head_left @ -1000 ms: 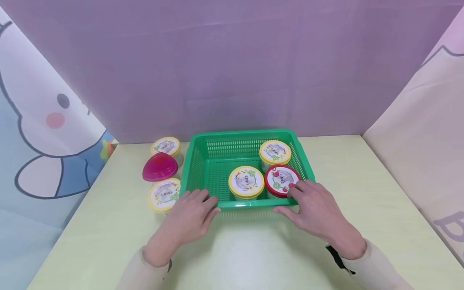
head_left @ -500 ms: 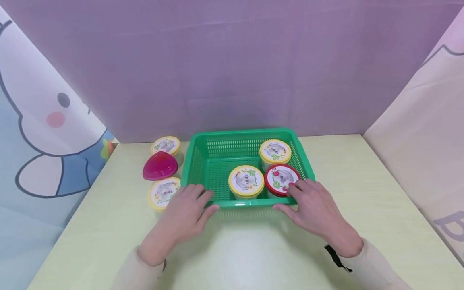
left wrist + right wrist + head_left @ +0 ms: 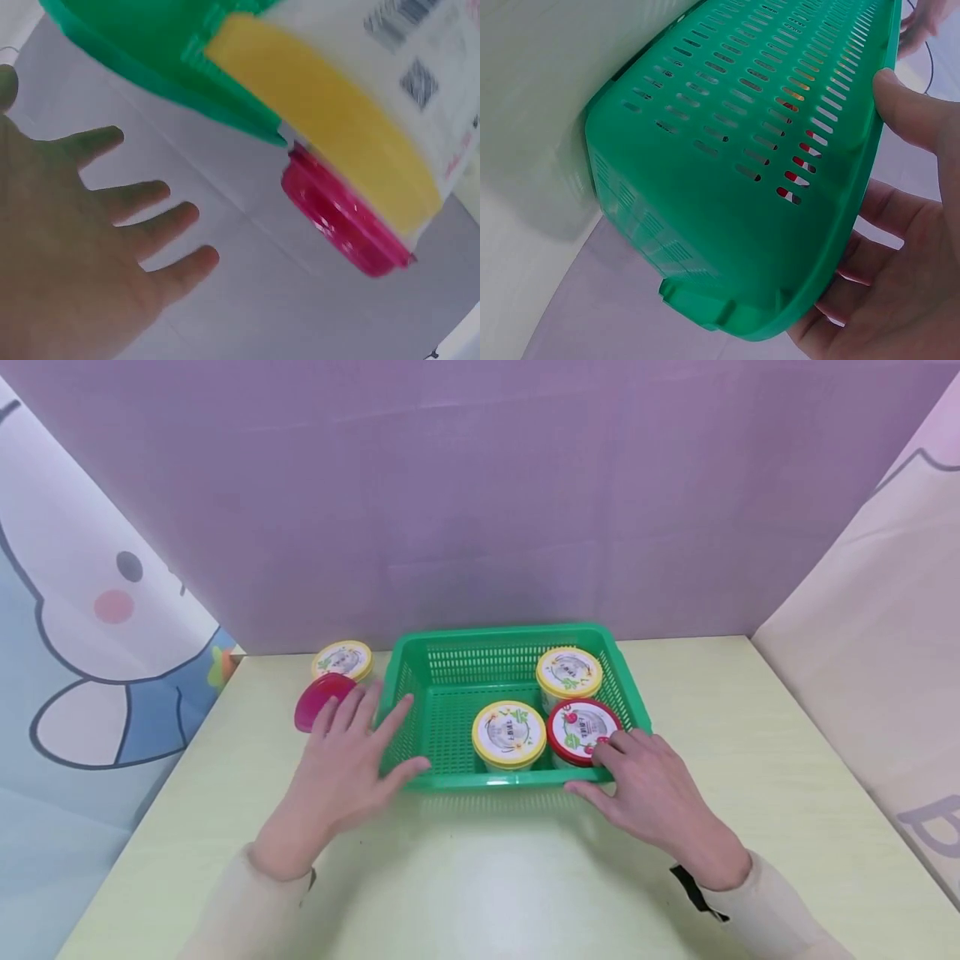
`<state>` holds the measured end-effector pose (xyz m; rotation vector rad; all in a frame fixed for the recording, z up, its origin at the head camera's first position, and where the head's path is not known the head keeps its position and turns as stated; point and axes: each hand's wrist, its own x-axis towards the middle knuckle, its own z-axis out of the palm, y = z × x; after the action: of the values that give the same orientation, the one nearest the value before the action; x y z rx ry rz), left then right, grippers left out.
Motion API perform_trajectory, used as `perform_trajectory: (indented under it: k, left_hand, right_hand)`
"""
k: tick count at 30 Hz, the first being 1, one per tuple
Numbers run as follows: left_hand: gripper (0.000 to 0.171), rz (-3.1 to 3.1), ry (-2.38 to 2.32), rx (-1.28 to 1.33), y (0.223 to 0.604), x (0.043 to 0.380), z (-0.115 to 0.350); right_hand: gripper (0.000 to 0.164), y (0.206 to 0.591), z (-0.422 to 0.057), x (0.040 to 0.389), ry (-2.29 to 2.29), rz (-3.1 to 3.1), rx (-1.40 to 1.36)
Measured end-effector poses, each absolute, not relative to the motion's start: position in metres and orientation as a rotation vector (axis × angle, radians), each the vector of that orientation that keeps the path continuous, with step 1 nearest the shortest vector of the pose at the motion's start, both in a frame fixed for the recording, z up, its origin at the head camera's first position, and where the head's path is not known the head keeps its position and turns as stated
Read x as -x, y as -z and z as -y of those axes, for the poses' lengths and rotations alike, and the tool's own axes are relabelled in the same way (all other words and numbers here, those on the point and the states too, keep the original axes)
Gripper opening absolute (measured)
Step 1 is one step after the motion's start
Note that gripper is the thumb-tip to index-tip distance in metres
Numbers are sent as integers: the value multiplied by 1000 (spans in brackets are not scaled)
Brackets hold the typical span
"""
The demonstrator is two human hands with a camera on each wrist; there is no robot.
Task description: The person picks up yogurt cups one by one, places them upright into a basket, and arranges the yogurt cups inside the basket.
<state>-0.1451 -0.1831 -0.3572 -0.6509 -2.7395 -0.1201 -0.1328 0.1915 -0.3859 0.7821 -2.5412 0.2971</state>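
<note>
A green plastic basket (image 3: 442, 710) stands on the table, holding two yellow-lidded tubs (image 3: 510, 735) and a red-lidded tub (image 3: 581, 727) at its right side. My right hand (image 3: 652, 785) grips the basket's front right rim, thumb outside and fingers over the edge; the right wrist view shows this hand (image 3: 900, 277) on the rim too. Fingers spread, my left hand (image 3: 337, 768) hovers left of the basket, holding nothing. It partly covers a magenta plastic dome (image 3: 318, 702) in the head view. A yellow-lidded tub (image 3: 330, 105) near it shows in the left wrist view, hidden in the head view.
Behind the magenta dome, another yellow-lidded tub (image 3: 342, 658) stands at the table's back left. A purple cloth (image 3: 480, 502) hangs along the back edge. Printed cartoon cloth (image 3: 82, 635) borders the left side, and a pale cloth (image 3: 862, 635) the right.
My left hand has let go of the basket's front left rim and moved up and left, its fingers spreading. My right hand stays on the rim, and the basket and tubs stay put.
</note>
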Motion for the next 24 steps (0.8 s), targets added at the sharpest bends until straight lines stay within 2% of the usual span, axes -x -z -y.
perform_trajectory:
  k: [6,13,24]
  left_hand:
    - [78,2771,133,584,348,156,194]
    - [75,2873,137,493,340,174,208]
    - [77,3033,113,334,338,201,234]
  right_hand:
    - [66,386,-192,133,-297,2549,-782]
    - [48,386,-192,133,-294,2536,-791]
    - [42,387,-191,133,-296,2540,-787]
